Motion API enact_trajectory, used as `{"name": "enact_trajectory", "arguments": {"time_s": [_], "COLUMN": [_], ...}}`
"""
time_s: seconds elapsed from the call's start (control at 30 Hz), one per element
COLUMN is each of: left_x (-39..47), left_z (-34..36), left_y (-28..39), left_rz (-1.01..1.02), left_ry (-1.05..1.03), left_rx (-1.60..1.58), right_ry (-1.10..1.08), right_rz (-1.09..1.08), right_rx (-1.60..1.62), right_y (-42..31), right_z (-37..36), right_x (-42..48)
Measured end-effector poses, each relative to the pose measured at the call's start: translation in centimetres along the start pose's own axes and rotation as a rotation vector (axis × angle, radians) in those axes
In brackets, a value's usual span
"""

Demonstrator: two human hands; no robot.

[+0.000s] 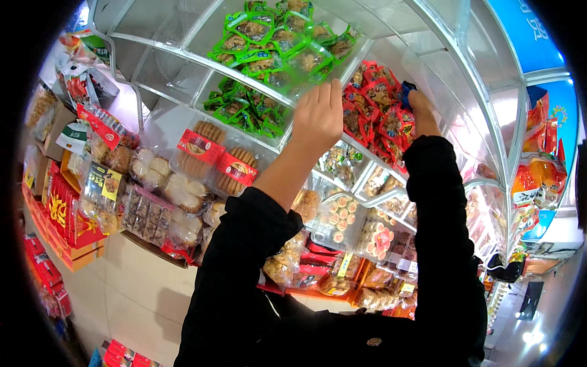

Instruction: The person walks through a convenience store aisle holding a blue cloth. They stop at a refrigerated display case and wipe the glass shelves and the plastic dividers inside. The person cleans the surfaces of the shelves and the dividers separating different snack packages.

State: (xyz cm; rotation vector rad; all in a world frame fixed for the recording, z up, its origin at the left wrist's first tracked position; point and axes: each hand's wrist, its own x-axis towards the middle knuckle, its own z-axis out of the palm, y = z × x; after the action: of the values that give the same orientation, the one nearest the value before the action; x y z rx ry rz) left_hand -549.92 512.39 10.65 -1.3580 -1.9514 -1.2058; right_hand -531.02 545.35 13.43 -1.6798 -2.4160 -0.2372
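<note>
My left hand (319, 111) lies with fingers extended at the divider between the compartment of green-edged snack packets (263, 32) and the one of red-edged snack packets (383, 110). Nothing shows in its grasp, though its palm side is hidden. My right hand (419, 108) reaches to the far right side of the red packets, its fingers around a dark blue item (406, 94), perhaps a cloth or a packet. More green packets (247, 108) lie in a lower compartment, below the metal-edged shelf.
Clear curved display panels with metal frames (458, 50) arch over the compartments. Packaged round cookies (202, 147), a clear tub of rolled snacks (337, 215) and bagged pastries (185, 190) stand nearer me. Red gift boxes (69, 206) are at the left; bagged snacks (539, 179) hang at the right.
</note>
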Motion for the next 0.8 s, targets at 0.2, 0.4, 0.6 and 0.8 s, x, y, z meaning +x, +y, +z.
{"name": "enact_trajectory", "arguments": {"time_s": [0.2, 0.4, 0.6, 0.8], "left_x": [0.2, 0.6, 1.1, 0.6], "left_z": [-0.7, -0.1, -0.4, -1.0], "left_y": [-0.1, -0.3, 0.6, 0.1], "left_rz": [0.018, 0.104, 0.106, 0.066], "left_ry": [-0.039, 0.048, 0.074, -0.038], "left_rx": [0.029, 0.048, 0.040, 0.084], "right_ry": [-0.092, -0.313, -0.476, -0.104], "right_rz": [-0.213, -0.540, -0.545, -0.350], "right_rx": [0.370, 0.501, 0.240, 0.279], "right_y": [-8.3, -11.1, -12.4, -9.9], "right_z": [3.3, 2.5, -6.4, -4.7], "right_x": [2.0, 0.6, -6.4, -5.4]}}
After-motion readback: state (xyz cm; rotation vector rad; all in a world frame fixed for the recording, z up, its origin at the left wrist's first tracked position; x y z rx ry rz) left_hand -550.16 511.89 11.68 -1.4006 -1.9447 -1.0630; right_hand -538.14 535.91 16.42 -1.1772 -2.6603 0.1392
